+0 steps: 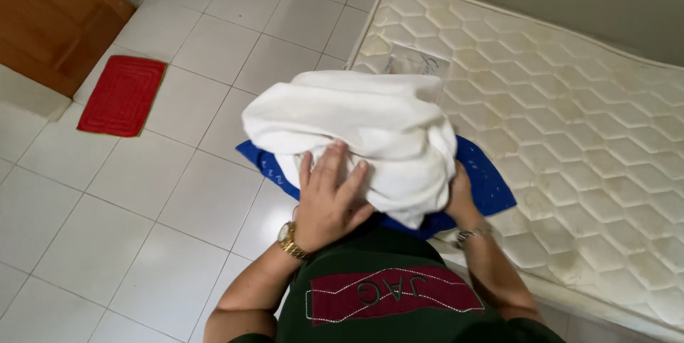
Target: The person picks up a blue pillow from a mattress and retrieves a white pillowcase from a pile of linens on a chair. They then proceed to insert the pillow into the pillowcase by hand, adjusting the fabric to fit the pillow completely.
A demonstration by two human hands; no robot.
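Observation:
A bundled white cloth (363, 126) rests on top of a blue cloth (488, 179), both held against my chest above the mattress corner. My left hand (329, 197), with a gold watch on the wrist, presses flat on the front of the white bundle. Mostly hidden under the bundle's right side is my right hand (459, 197), gripping the cloths from below, with a silver bracelet on the wrist.
A bare quilted mattress (570, 122) lies on the white tiled floor (142, 193) at right, against the wall. A red mat (122, 95) lies at left before a wooden door (50, 15).

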